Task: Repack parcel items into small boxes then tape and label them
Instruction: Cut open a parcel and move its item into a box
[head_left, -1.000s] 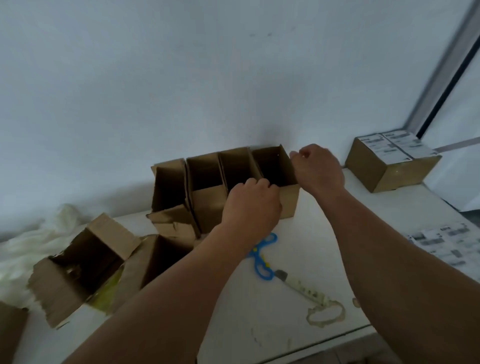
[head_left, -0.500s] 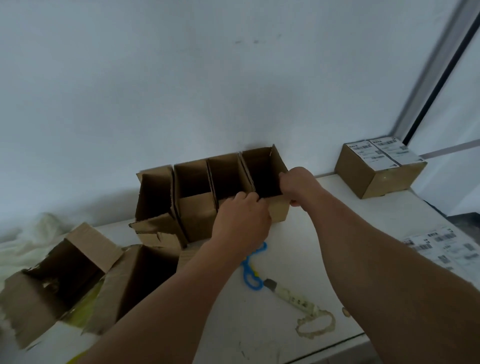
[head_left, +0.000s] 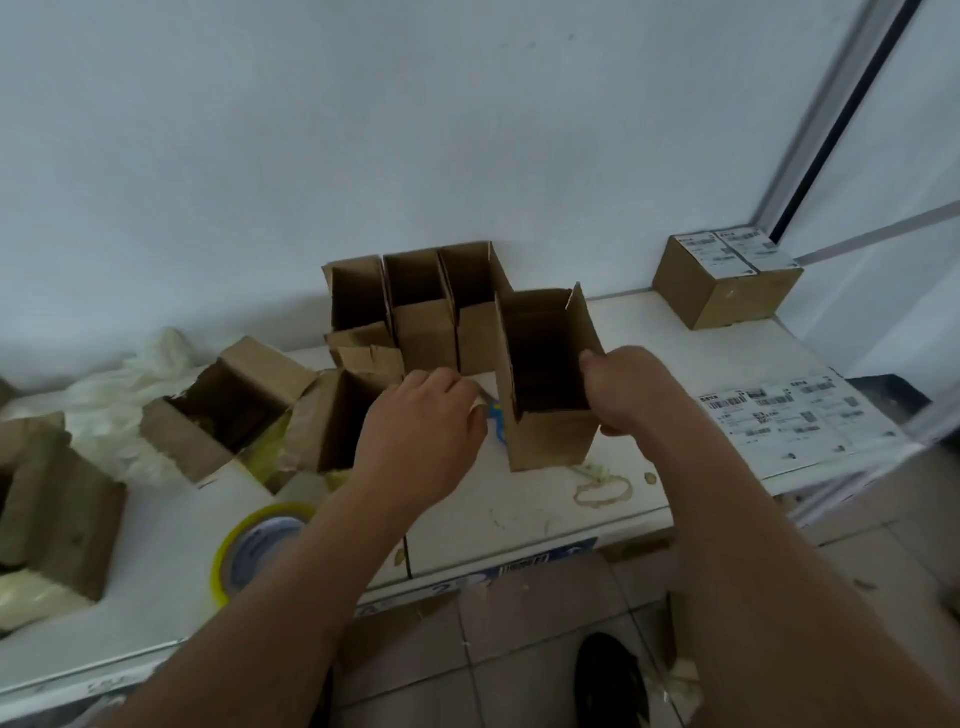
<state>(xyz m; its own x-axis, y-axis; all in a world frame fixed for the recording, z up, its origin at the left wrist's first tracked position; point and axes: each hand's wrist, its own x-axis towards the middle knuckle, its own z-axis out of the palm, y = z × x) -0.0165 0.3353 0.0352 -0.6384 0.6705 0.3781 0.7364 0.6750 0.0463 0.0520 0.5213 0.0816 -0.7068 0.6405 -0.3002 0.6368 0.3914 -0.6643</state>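
Biggest thing first: the white table (head_left: 519, 525) runs along the wall, and most of the cardboard sits toward its back and left. Three empty small boxes (head_left: 415, 306) stand in a row against the wall, mouths up, touching side by side. Left of them are a couple of torn-open parcel cartons (head_left: 228, 405) tipped on their sides with pale plastic wrap behind.

The one you care about is the open small box (head_left: 545, 384) out in front of that row, near the table's front edge. It stands upright, long axis vertical, open mouth pointing up and leaning a touch toward you, flaps standing. It looks empty, so I'd guess it's very light, and thin corrugated like that is stiff along the corners but caves in if you squeeze mid-panel. Hold it at the edges or low down, not across the open rim.

Your right hand (head_left: 628, 389) has it clasped on the right wall, thumb at the rim and fingers curled round the side. Your left hand (head_left: 421, 431) is just beside the box on its left, fingers curled loosely; whether it's pinching anything I can't tell.

Over on the right, a sealed labelled box (head_left: 722, 291) sits well apart at the back corner, and a sheet of shipping labels (head_left: 795, 415) lies near the right edge. The tape roll (head_left: 249, 551) is near the front edge, partly under your left forearm. A bit of blue scissor handle (head_left: 496, 415) peeks out between your left hand and the box.
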